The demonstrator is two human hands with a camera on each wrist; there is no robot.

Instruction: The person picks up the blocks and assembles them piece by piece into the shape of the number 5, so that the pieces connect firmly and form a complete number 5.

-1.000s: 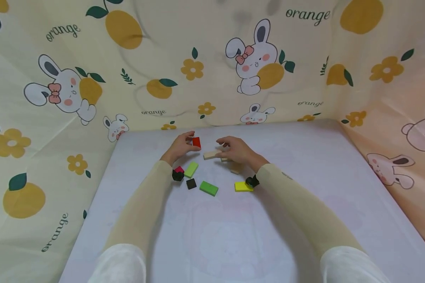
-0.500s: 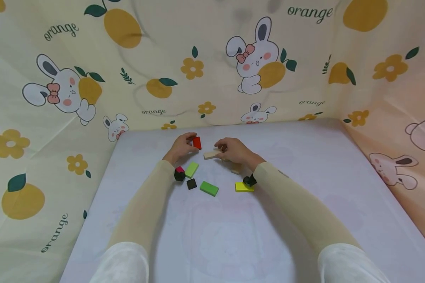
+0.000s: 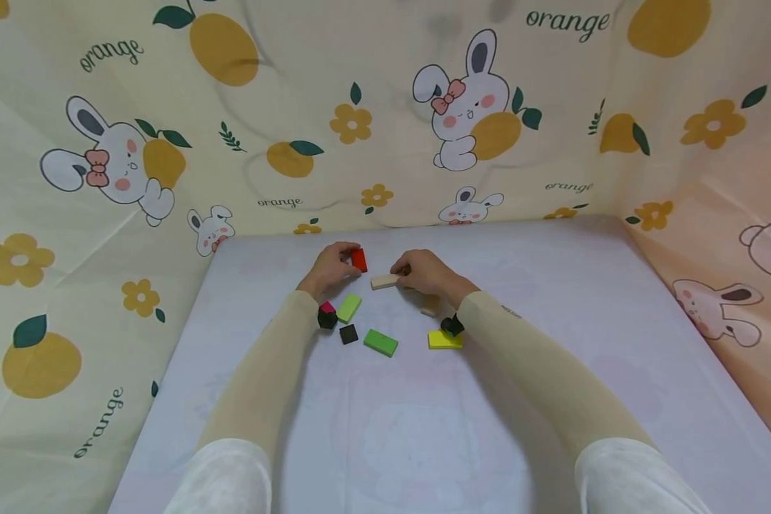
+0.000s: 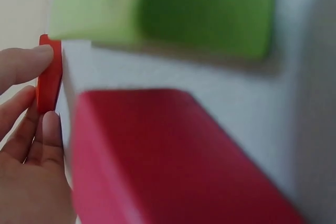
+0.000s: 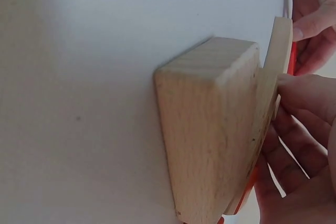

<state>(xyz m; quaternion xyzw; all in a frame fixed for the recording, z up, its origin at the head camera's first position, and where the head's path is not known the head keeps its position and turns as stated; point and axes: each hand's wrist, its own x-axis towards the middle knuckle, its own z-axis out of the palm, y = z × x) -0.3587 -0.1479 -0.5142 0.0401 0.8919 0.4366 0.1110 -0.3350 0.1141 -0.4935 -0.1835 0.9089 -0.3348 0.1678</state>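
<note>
In the head view my left hand (image 3: 330, 268) is at the far left of the blocks, holding a red block (image 3: 358, 260) by its left side. The left wrist view shows the thumb on one face of that block and fingertips at its lower edge. To the right, my right hand (image 3: 427, 273) has thumb and fingers brought together at a pale wooden block (image 3: 383, 282), pinching it near its right end. Close to the right wrist camera stands another wooden block (image 5: 205, 129), beside the pinched one. The palm hides part of the wooden blocks.
Nearer the body lie a light green block (image 3: 349, 308), a pink-red block (image 3: 327, 308), a black block (image 3: 348, 334), a green block (image 3: 380, 343) and a yellow block (image 3: 445, 340). A printed cloth (image 3: 385, 107) rises behind the table (image 3: 385, 421).
My right hand's fingers have closed in from a wider spread onto the wooden block. The left fingers have drawn in against the red block, which stays nearly in place.
</note>
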